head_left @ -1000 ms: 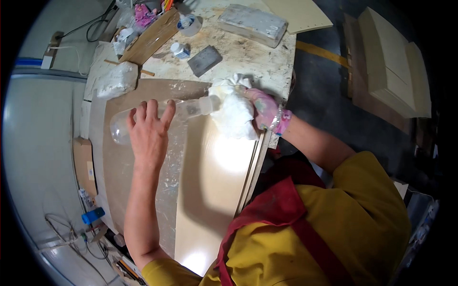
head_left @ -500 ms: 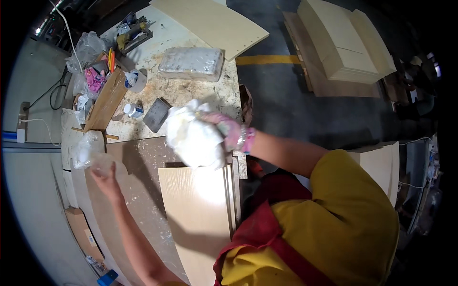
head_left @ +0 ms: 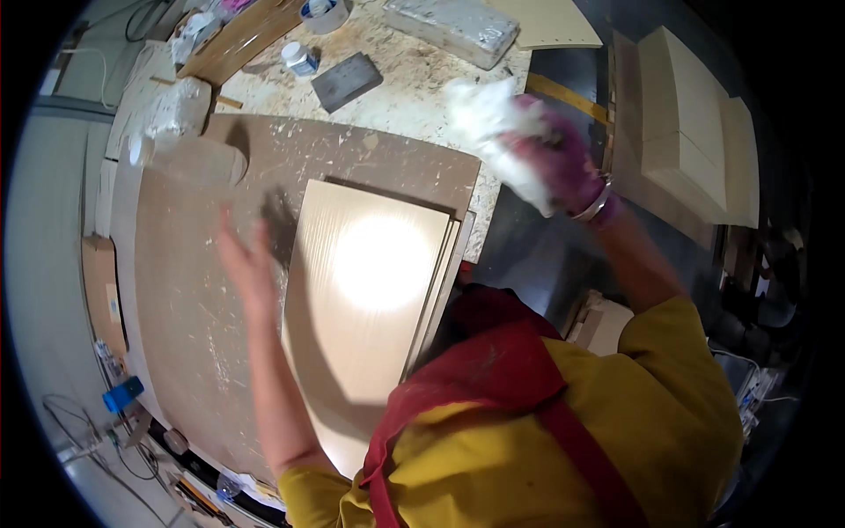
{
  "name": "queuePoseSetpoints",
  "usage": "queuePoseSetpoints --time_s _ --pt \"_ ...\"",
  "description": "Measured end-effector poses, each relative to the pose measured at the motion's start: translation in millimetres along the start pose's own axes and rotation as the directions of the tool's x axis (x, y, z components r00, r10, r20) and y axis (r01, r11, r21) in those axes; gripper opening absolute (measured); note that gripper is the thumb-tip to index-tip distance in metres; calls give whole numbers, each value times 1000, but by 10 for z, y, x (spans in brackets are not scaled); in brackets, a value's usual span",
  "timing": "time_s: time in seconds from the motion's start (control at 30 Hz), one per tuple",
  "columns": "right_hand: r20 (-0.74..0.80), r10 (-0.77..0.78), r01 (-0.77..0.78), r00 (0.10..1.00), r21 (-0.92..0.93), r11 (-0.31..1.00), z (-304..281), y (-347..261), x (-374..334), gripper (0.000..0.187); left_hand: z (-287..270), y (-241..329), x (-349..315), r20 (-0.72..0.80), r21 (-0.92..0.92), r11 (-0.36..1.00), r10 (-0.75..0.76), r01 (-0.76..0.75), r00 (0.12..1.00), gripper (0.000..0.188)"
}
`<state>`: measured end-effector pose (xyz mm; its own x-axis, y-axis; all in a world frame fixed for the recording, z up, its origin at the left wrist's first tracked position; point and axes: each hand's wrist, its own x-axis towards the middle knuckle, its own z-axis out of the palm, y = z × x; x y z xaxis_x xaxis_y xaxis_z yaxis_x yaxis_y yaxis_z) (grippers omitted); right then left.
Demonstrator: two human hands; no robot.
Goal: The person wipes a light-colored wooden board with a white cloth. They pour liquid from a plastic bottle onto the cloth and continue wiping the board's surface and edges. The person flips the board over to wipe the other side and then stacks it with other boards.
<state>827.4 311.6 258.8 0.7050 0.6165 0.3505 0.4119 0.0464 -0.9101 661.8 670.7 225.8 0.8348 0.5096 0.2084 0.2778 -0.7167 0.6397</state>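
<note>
My right hand (head_left: 559, 158), in a pink-purple glove, grips a bunched white cloth (head_left: 484, 110) above the table's right edge. My left hand (head_left: 246, 264) is bare and slightly blurred, its fingers apart with nothing in them. It hovers left of a stack of pale wood-grain panels (head_left: 352, 352), whose top one carries a bright patch of light. Beyond that hand, a translucent plastic bottle (head_left: 198, 161) with a whitish cap lies on the brown board (head_left: 189, 290), beside a clear plastic-wrapped bundle (head_left: 180, 107).
A dark grey block (head_left: 347, 83), a small white bottle (head_left: 299, 59), a tape-like roll (head_left: 324, 15) and a plastic-wrapped slab (head_left: 453, 31) occupy the stained far tabletop. Stacked pale boards (head_left: 682, 132) stand on the floor at right. A blue object (head_left: 123, 393) is at lower left.
My left hand has let go of the translucent bottle and drawn back toward me. My right hand has carried the cloth off the panels to the right. The view has shifted.
</note>
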Motion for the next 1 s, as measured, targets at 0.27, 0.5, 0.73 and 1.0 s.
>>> queuePoseSetpoints --time_s 0.27,0.5,0.73,1.0 --pt "641 38 378 767 -498 781 948 234 -173 37 353 526 -754 190 428 903 -42 -44 981 60" --pt "560 -138 492 817 -552 673 1279 147 277 31 390 421 -767 140 445 891 27 -87 990 59" --pt "671 -146 526 726 -406 747 989 -110 113 27 387 457 -799 110 458 885 41 -87 993 60" --pt "603 -274 629 749 -518 580 1356 230 288 37 398 423 -822 129 410 911 -6 -47 992 57"
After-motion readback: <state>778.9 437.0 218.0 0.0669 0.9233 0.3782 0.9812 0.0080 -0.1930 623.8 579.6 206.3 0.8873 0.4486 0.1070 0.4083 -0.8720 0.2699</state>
